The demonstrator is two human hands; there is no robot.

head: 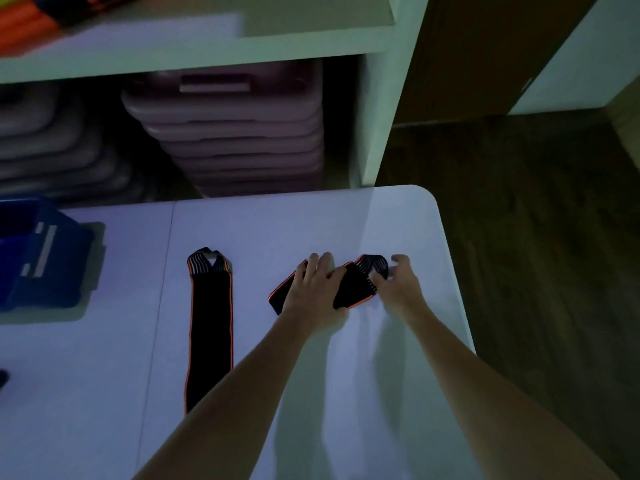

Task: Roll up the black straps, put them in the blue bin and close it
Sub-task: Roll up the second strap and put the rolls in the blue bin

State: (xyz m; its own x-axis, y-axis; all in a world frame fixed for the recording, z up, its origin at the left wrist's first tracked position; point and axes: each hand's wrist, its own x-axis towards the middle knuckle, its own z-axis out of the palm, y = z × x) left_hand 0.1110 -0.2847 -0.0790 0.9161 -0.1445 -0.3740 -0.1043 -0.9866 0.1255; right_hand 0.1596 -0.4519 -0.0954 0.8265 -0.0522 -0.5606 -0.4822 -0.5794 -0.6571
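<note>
Fingers (313, 268) on strap (353, 285), two straps, one bin (45, 258)

Two orange-edged black straps (209, 327) (353, 285) flat; blue bin (45, 258) open.

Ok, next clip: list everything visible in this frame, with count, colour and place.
black straps: 2, black with orange edging; one flat strap lying lengthwise left of centre on the table, one partly folded strap under the hands near the right edge
blue bin: 1, blue, table's left edge, partly cut off
table: 1, white, foreground
shelf unit: 1, white, behind the table
stacked bins: pinkish, two stacks in the shelf's lower compartment, exact count unclear
orange items: blurred, top shelf left
floor: dark wood, right
left hand: pressing on the folded strap
right hand: at its looped end
</note>
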